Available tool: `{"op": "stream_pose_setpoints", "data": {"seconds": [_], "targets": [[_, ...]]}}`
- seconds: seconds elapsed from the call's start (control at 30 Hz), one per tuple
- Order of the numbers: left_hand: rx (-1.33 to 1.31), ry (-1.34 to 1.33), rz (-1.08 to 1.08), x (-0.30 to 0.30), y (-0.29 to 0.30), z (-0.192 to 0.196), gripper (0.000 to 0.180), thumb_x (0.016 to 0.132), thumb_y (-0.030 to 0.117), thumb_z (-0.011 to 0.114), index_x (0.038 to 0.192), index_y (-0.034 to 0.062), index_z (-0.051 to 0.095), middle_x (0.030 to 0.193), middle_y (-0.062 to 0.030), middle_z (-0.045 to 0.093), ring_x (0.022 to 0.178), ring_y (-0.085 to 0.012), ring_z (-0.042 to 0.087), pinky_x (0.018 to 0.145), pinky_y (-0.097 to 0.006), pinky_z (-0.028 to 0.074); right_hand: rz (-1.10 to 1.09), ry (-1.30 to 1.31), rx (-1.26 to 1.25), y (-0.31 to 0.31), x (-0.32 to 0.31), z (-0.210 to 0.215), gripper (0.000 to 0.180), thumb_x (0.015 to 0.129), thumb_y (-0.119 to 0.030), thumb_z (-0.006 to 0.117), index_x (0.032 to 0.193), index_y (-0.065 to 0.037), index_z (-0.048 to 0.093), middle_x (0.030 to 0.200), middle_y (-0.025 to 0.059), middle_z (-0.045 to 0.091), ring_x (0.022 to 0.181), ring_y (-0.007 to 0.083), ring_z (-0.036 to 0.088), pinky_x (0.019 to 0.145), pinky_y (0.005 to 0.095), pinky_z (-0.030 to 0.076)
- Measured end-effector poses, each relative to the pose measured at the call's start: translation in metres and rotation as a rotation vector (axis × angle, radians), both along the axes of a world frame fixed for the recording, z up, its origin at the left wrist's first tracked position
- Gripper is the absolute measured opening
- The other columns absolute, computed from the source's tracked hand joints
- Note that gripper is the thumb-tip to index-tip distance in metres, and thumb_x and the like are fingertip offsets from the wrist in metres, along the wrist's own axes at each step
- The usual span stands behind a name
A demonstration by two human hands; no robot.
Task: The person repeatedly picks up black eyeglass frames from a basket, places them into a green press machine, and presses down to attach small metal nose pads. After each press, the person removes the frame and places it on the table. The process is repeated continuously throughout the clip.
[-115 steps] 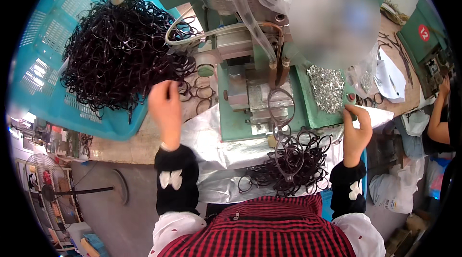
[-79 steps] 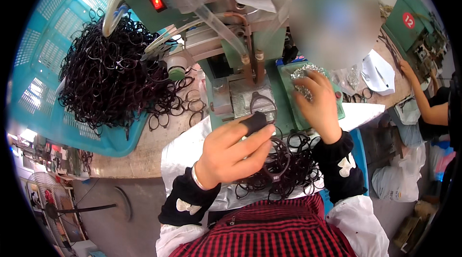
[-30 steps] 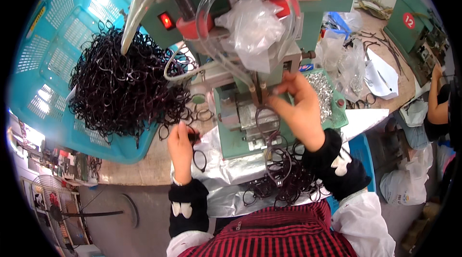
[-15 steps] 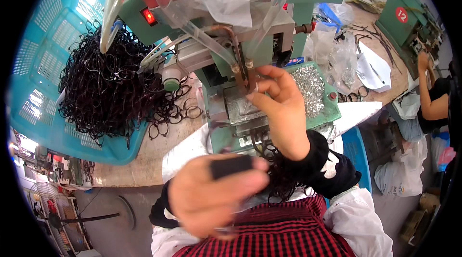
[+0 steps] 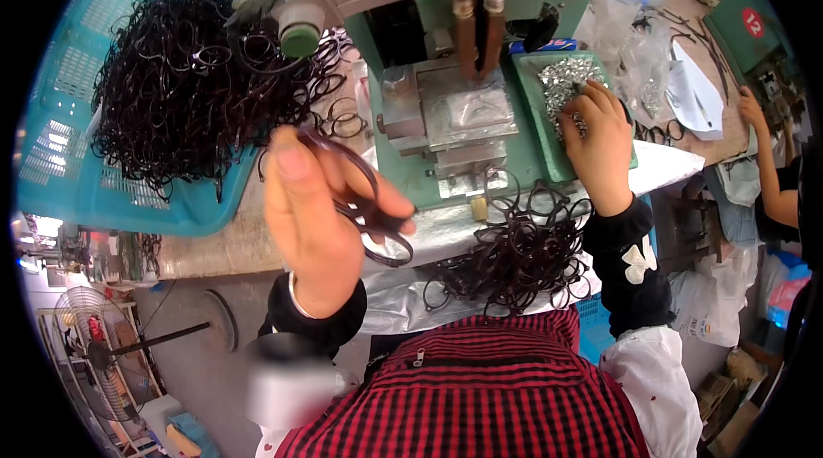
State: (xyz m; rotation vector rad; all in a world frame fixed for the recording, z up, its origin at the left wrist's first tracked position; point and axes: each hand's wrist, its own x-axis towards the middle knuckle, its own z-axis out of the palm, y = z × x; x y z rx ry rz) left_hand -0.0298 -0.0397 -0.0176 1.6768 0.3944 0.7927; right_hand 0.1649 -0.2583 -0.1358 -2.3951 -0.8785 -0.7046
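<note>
My left hand point(image 5: 313, 218) is raised in front of the green machine point(image 5: 403, 188), its fingers closed on a dark eyeglass frame point(image 5: 387, 257). My right hand point(image 5: 603, 149) dips into the green tray point(image 5: 533, 119) to the machine's right. Its bent fingers are down among small shiny metal pieces point(image 5: 561, 74), and whatever lies between the fingertips is hidden. Between the two hands is the machine's metal work block point(image 5: 471, 111), below two brown rods point(image 5: 478, 38). A tangle of dark eyeglass frames point(image 5: 523, 257) lies at the machine's front, close to my body.
At the left, a turquoise basket point(image 5: 219, 220) holds a large heap of dark frames point(image 5: 180, 89). Plastic bags point(image 5: 630, 38) and white paper point(image 5: 694, 98) lie on the right of the table. Farther right another person's arm point(image 5: 767, 149) reaches to a second machine. A fan point(image 5: 94, 347) stands lower left.
My right hand has gone from the machine's rods to the tray of metal pieces. The left hand has moved up and left, with the eyeglass frame now plainly in it. The view has shifted downward.
</note>
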Motion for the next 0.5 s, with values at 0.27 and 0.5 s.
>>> {"op": "stream_pose_setpoints", "data": {"seconds": [0.27, 0.5], "targets": [[0.526, -0.353, 0.102, 0.048, 0.028, 0.044, 0.046, 0.11, 0.044, 0.032, 0.102, 0.0035, 0.052, 0.072, -0.0125, 0.066, 0.051, -0.0137, 0.057, 0.044, -0.022, 0.044, -0.043, -0.072, -0.037, 0.004, -0.002, 0.004, 0.013, 0.079, -0.012, 0.074, 0.09, -0.005, 0.071, 0.109, 0.0148, 0.07, 0.11, 0.0363, 0.063, 0.09, 0.0436, 0.052], [0.061, -0.008, -0.164, -0.003, 0.018, 0.018, 0.034, 0.109, 0.033, 0.041, 0.101, 0.0037, 0.057, 0.078, -0.0041, 0.059, 0.059, -0.0072, 0.047, 0.049, -0.02, 0.034, -0.081, 0.479, 0.649, -0.019, -0.014, -0.002, 0.011, 0.092, -0.01, 0.071, 0.097, 0.0, 0.071, 0.084, 0.0039, 0.071, 0.082, 0.0116, 0.065, 0.077, 0.0256, 0.05]]}}
